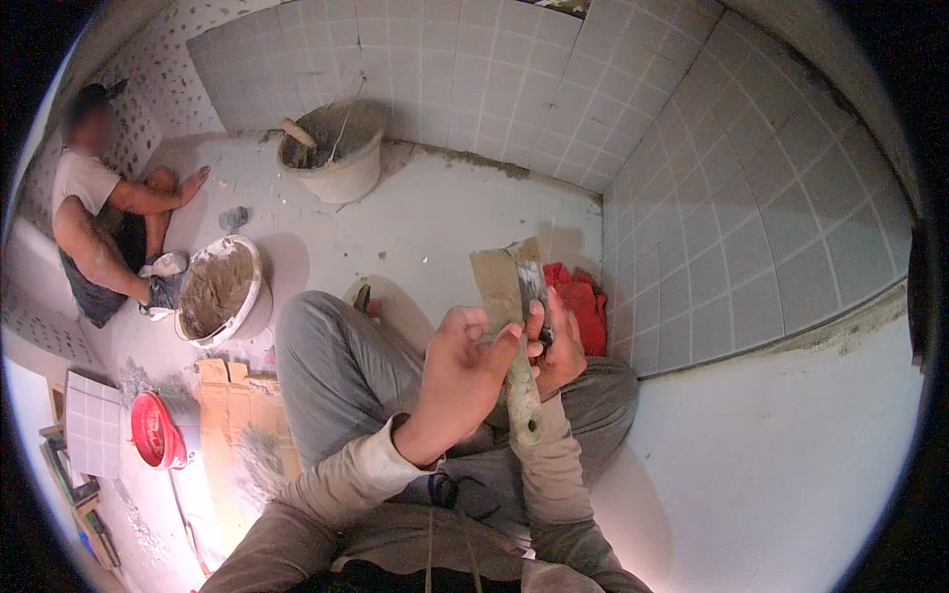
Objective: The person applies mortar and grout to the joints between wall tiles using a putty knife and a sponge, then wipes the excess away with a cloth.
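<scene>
In front of my crossed legs, my two hands meet at a putty knife (523, 395) with a worn, pale green handle that has a hole at its end. Its broad blade looks coated in brown, dried material. My left hand (460, 381) is closed, thumb and fingers pinching the knife near its neck. My right hand (560, 346) is closed too, around a narrow silver-grey metal blade (534, 284) lying along the knife's right edge. The exact kind of this second piece is unclear, since my fingers cover its lower part. The knife's handle hangs down over my right wrist.
A red cloth (583, 308) lies beyond my right hand by the tiled wall (727, 227). Left of my knee stands a mortar bucket (259, 308); a larger bucket (346, 180) stands at the back wall. A person (99, 203) sits far left. Cardboard (242, 415) and a red bucket (178, 445) are near left.
</scene>
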{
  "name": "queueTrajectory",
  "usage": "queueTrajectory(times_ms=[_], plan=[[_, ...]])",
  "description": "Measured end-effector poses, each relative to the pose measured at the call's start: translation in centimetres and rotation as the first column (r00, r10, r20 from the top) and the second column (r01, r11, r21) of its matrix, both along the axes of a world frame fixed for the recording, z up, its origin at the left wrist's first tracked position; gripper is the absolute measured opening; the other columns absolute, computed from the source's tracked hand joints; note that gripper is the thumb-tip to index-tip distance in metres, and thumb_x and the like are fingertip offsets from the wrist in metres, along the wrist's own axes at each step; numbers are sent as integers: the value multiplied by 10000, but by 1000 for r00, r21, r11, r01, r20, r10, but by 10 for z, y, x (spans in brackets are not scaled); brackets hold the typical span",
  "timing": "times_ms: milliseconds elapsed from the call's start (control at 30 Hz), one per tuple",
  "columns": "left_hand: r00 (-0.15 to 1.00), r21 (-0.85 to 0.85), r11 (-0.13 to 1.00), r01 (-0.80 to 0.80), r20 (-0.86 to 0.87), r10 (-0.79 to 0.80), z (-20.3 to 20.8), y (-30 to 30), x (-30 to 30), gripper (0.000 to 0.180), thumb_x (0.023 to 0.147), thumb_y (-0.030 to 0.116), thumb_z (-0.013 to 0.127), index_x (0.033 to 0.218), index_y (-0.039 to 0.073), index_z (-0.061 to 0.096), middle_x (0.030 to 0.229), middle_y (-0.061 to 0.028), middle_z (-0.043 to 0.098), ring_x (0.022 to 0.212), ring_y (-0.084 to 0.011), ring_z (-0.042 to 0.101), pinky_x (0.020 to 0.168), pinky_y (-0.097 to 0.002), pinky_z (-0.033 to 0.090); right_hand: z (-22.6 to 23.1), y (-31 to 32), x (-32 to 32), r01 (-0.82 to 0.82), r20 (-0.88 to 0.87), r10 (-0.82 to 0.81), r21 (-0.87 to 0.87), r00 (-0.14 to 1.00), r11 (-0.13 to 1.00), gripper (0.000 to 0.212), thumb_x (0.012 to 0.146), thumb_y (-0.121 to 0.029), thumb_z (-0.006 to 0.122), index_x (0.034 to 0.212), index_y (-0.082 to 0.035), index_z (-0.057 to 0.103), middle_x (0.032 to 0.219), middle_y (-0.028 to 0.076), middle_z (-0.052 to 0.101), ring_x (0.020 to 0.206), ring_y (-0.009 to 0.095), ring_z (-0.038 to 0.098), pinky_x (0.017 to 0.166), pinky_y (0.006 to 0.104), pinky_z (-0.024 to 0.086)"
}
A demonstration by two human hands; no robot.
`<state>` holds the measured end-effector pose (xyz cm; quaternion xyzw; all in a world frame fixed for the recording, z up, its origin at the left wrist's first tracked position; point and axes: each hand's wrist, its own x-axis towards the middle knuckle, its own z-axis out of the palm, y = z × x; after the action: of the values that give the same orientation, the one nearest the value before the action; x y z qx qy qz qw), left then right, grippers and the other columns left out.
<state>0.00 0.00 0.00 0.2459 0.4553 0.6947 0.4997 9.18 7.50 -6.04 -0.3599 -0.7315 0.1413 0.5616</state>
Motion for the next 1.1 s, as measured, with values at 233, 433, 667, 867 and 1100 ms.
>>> queueTrajectory(times_ms=[233, 433, 667, 867, 1100], plan=[[993, 18, 1000, -6, 120, 4, -6, 0, -2, 195, 954, -1, 564, 1099, -7, 432, 986, -67, 541, 834, -239, 699, 681, -387, 637, 1, 1, -8, 5, -28, -1, 133, 1000, 991, 425, 821, 18, 669, 1241, 10, 610, 884, 174, 659, 757, 281, 646, 633, 351, 520], [992, 59, 998, 0, 126, -8, -6, 3, -7, 167, 954, 2, 568, 1088, -16, 469, 1001, -98, 603, 829, -241, 697, 663, -401, 632, -3, 0, -7, -109, -46, 111, 48, 993, 993, 428, 835, 1, 631, 1261, 21, 606, 940, 178, 673, 807, 273, 653, 678, 339, 538], [986, 75, 997, -19, 168, 6, -2, 6, -14, 235, 947, 20, 586, 1126, -68, 462, 1043, -153, 615, 838, -194, 671, 658, -329, 613, -7, 8, -3, -249, 40, 246, 166, 969, 954, 479, 851, -163, 637, 1296, 9, 593, 1155, 173, 676, 900, 304, 651, 739, 362, 550], [975, 81, 996, -22, 221, 3, 2, 2, -18, 249, 942, 14, 589, 1132, -70, 452, 1048, -147, 598, 835, -201, 672, 667, -340, 622, -12, 9, -5, -225, 112, 206, 200, 972, 954, 502, 819, -152, 648, 1293, 5, 594, 1198, 172, 666, 911, 310, 653, 740, 368, 554], [970, 71, 997, -16, 243, -2, 4, -4, -21, 257, 949, 19, 583, 1169, -29, 460, 1041, -130, 620, 831, -230, 682, 658, -373, 622, -15, 9, -7, -199, 128, 180, 157, 975, 967, 437, 795, -85, 663, 1221, 4, 638, 1135, 172, 683, 873, 301, 654, 733, 368, 556]])
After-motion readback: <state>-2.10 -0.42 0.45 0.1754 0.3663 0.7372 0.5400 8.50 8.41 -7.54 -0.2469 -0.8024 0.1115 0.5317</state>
